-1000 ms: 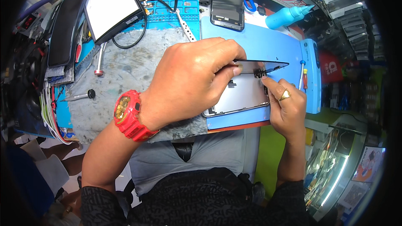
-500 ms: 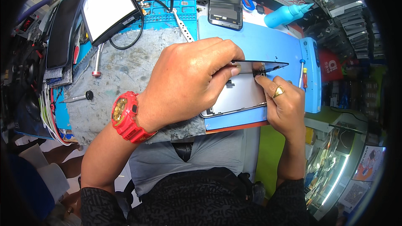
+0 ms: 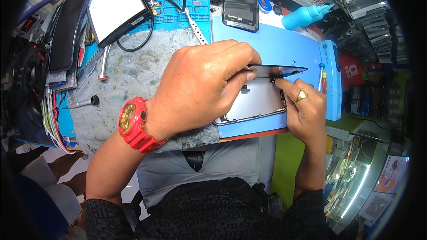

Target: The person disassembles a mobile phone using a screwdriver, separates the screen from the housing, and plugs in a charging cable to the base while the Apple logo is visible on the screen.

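Cluttered bench (image 3: 133, 75) unchanged; left hand (image 3: 200, 89) still pinches the lifted dark screen (image 3: 284, 70); right hand (image 3: 302, 102) fingertips stay pressed at the phone body (image 3: 258, 102).

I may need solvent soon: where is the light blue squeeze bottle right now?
In the head view, the light blue squeeze bottle lies on its side at the upper right, just beyond the blue work mat's far corner, right of the dark phone.

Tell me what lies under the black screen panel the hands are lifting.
Under the black screen panel lies a silver phone body on a blue mat. The left hand covers its left part; the right hand hides its right edge.
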The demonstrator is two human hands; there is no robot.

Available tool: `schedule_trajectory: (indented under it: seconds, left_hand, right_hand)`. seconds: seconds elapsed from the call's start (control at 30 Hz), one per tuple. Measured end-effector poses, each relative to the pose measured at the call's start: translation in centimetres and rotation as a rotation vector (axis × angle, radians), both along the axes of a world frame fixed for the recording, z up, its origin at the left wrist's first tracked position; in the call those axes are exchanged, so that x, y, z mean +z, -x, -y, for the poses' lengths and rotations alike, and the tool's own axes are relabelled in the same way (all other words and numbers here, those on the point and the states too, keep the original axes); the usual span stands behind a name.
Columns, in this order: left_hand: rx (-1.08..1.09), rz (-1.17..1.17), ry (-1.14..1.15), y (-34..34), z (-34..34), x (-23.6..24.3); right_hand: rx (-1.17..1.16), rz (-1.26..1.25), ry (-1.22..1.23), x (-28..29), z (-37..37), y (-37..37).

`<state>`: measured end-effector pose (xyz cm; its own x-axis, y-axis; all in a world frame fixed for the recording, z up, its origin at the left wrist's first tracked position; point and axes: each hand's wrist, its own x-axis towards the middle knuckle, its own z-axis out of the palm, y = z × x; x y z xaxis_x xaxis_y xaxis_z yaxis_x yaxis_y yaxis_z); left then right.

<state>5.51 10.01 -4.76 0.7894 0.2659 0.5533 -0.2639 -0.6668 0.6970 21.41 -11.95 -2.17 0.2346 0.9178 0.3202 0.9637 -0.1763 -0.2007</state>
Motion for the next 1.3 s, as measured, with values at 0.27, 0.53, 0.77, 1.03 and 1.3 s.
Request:
schedule_trajectory:
  seconds: [0.27, 0.53, 0.77, 1.03, 1.3]
  left_hand:
    - [0.004, -0.004, -0.002, 0.00, 0.01, 0.03]
    - [-0.001, 0.003, 0.003, -0.01, 0.03, 0.03]
    - [0.001, 0.012, -0.014, -0.06, 0.03, -0.07]
    - [0.008, 0.016, -0.023, -0.01, 0.06, -0.06]
    - [0.009, 0.008, -0.025, 0.01, 0.02, -0.01]
  right_hand:
    - [0.009, 0.023, 0.043, -0.03, -0.06, -0.04]
    - [0.010, 0.032, 0.062, -0.07, -0.22, 0.06]
    - [0.002, 0.041, 0.068, 0.00, -0.30, 0.23]
    - [0.013, -0.041, 0.027, -0.05, -0.71, 0.19]
    - [0.003, -0.004, 0.088, 0.54, -0.88, 0.02]
